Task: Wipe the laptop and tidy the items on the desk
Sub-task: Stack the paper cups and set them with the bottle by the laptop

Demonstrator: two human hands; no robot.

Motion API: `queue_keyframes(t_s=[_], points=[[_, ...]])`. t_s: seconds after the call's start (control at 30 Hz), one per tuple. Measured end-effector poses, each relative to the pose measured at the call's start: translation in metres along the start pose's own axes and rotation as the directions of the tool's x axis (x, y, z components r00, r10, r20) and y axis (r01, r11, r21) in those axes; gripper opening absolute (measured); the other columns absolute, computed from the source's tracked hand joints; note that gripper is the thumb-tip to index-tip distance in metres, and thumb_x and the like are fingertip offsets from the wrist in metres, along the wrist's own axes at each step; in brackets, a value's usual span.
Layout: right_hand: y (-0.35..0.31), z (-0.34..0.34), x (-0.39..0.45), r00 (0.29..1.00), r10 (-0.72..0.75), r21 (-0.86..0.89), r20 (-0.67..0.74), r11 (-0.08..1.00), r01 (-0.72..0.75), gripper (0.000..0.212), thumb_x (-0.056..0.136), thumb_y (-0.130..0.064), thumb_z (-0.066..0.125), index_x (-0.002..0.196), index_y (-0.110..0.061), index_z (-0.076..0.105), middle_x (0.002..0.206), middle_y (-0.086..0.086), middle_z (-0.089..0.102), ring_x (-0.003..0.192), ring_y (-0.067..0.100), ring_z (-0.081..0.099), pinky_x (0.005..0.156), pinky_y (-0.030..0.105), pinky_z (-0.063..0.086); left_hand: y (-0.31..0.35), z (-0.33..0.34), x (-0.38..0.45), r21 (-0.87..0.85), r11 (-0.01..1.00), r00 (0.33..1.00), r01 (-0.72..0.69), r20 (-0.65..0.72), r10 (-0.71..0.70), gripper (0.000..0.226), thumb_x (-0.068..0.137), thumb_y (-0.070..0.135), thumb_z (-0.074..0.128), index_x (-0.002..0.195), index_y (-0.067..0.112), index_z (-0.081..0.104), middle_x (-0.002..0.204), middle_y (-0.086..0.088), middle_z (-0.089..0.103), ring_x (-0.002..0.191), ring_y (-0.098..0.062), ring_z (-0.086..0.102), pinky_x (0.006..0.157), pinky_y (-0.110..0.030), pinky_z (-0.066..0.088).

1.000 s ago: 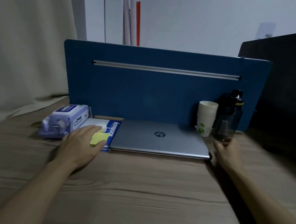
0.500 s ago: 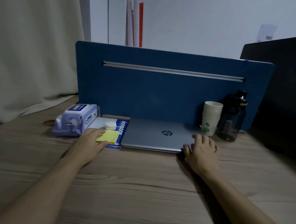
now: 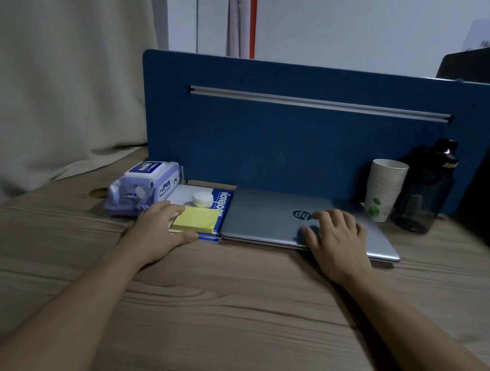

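While right hand [image 3: 337, 241] lies flat, fingers spread, on closed silver laptop [image 3: 267, 219], left hand [image 3: 160, 227] rests loose beside yellow sticky-note pad [image 3: 197, 219]

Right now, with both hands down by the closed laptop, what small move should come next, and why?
Probably lift the lid: the right hand rests flat on the closed HP laptop, thumb at its front edge. The left hand is at the yellow sticky notes, beside the unopened wet-wipes pack.

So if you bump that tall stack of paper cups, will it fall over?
Probably, yes. The stack of paper cups stands tall and narrow, so a sideways nudge could tip it. Paper cups look light, so they would slide easily. The bottle beside them might stop a fall that way.
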State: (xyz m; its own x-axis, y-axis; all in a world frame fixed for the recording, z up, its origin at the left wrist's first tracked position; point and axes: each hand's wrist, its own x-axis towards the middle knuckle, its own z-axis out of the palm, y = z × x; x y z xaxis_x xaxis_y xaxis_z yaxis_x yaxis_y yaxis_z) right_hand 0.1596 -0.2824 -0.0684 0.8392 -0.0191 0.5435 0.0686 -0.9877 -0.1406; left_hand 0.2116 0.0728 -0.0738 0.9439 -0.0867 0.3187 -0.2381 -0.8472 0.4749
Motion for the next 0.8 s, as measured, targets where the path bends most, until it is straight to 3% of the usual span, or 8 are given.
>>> queue_keyframes(t_s=[0.23,0.63,0.8], points=[[-0.002,-0.003,-0.002,0.999,0.003,0.006,0.035,1.0,-0.003,0.056,0.089,-0.065,0.023,0.123,-0.028,0.049,0.126,0.001,0.05,0.123,0.023,0.038,0.102,0.046,0.029,0.005,-0.002,0.001,0.006,1.0,0.999,-0.002,-0.033,0.003,0.066,0.075,0.05,0.077,0.131,0.022,0.057,0.142,-0.003,0.05,0.126,-0.026,0.045,0.1,-0.04,0.039],[-0.001,-0.003,-0.003,0.998,0.009,0.003,0.059,1.0,-0.01,0.052,0.09,-0.065,0.026,0.12,-0.029,0.048,0.125,0.0,0.049,0.122,0.021,0.038,0.101,0.044,0.03,0.01,-0.003,-0.004,0.15,0.988,0.999,0.023,0.02,-0.027,0.073,0.079,0.067,0.062,0.141,0.032,0.044,0.15,0.002,0.042,0.132,-0.028,0.037,0.102,-0.051,0.035],[-0.003,-0.003,-0.003,0.998,-0.002,-0.008,0.061,1.0,0.002,0.054,0.089,-0.065,0.022,0.119,-0.028,0.049,0.123,-0.001,0.05,0.121,0.021,0.039,0.1,0.044,0.029,0.024,0.004,0.008,0.133,0.99,0.998,-0.045,-0.045,0.051,0.063,0.083,0.07,0.052,0.136,0.036,0.048,0.144,0.004,0.048,0.131,-0.026,0.039,0.101,-0.047,0.031]])
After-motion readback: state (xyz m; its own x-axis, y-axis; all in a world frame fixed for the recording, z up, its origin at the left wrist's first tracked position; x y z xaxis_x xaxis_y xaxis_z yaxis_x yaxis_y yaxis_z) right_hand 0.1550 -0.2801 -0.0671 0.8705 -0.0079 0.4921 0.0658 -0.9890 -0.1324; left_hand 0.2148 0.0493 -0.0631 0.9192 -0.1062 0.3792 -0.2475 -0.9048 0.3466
